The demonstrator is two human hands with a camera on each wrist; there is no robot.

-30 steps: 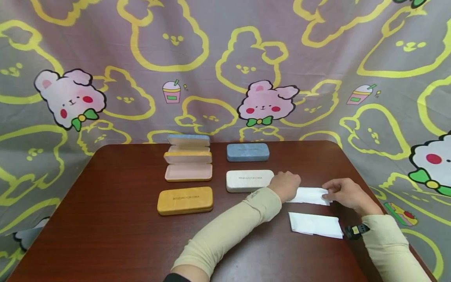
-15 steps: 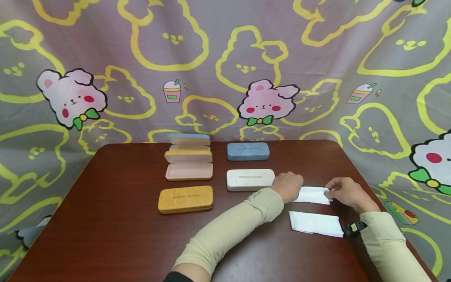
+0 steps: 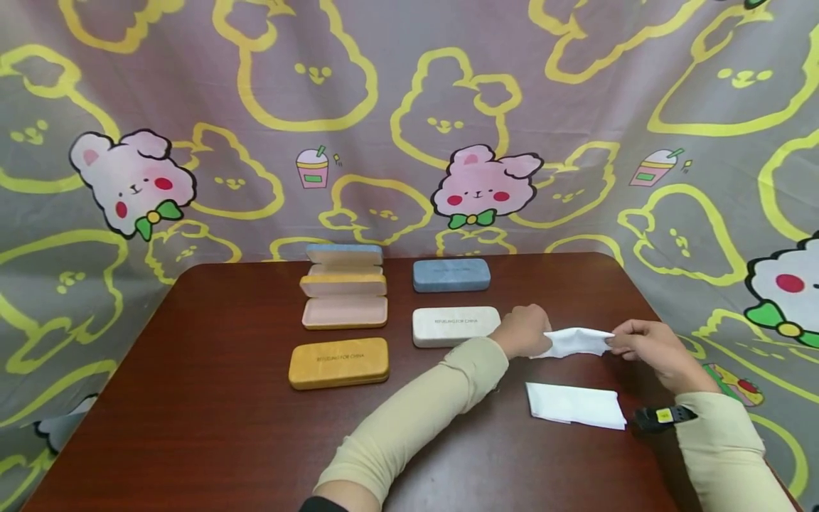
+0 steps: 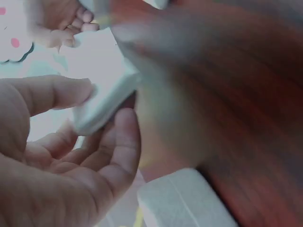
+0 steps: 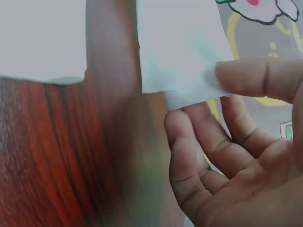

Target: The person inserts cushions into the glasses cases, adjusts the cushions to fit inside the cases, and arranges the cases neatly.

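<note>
Held sheet [image 3: 579,343] — matt, cloth-like; tabletop [image 3: 211,427] — glossy, wood-grained.

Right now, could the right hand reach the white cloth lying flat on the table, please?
Probably yes: the flat cloth lies near the right hand, uncovered, though that hand pinches the other cloth.

The widest way over the desk [image 3: 192,398] runs up its left side, past the closed yellow case [image 3: 339,363], the open yellow case [image 3: 344,311] and the open blue case [image 3: 344,254], whose lids stand up; a narrow lane parts these from the closed blue case [image 3: 451,275] and white case [image 3: 451,326]. The left sleeve [image 3: 416,412] slants across the front middle, while the cloth [image 3: 579,342] stretched between the left hand [image 3: 526,331] and right hand [image 3: 649,348] bars the way back from the lower cloth [image 3: 576,405]. Behind them, the far right corner offers room up to the curtain [image 3: 448,107].
</note>
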